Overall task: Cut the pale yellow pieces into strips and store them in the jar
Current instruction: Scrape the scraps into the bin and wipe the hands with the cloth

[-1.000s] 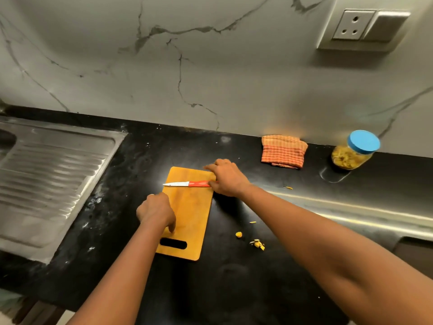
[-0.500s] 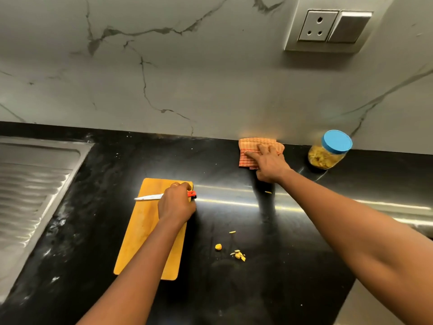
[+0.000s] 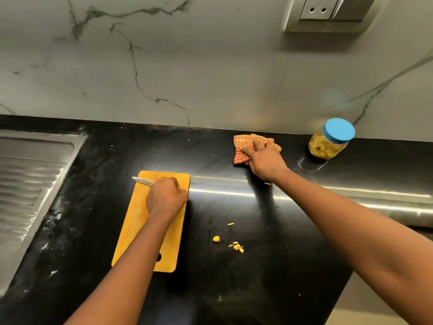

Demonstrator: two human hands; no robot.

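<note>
Head view: your left hand [image 3: 166,197] grips the knife [image 3: 142,180] on the cutting board [image 3: 138,221]; your right hand [image 3: 264,160] clutches the cloth [image 3: 242,146] near the worktop's [image 3: 257,289] back edge, beside the jar [image 3: 329,143].

Both forearms were bare, with no sleeves in view. The left hand [image 3: 166,195] wore a thin gold-coloured ring [image 3: 162,178]. The right hand [image 3: 266,160] showed no jewellery.
</note>
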